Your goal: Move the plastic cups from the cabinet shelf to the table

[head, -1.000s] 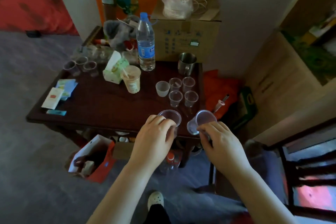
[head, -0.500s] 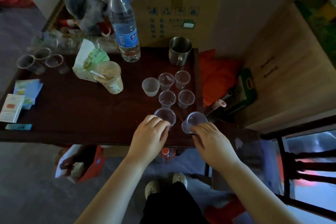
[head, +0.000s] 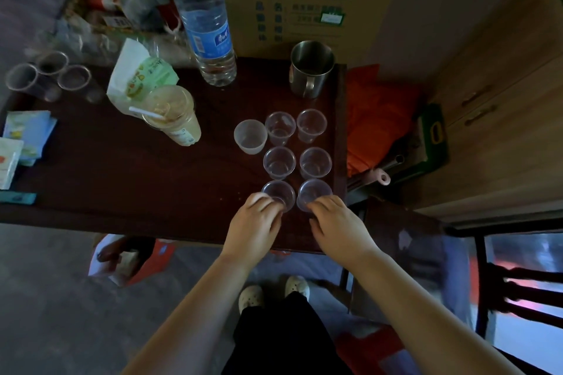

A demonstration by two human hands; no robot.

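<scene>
Hands (head: 300, 227) grip two clear round cups (head: 297, 193) — dark glossy table (head: 137, 179).

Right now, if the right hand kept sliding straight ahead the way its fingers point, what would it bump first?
Probably the clear cup already at the right hand's fingertips; behind it stands another clear cup.

Both forearms are seen bare to the lower frame edge; no sleeves, watch, rings or gloves are visible. The left hand (head: 254, 227) and right hand (head: 338, 227) are uncovered. The legs are clad in black trousers (head: 283, 335). Light-coloured, off-white shoes (head: 250, 298) with small perforations on the toe caps are worn on both feet.
</scene>
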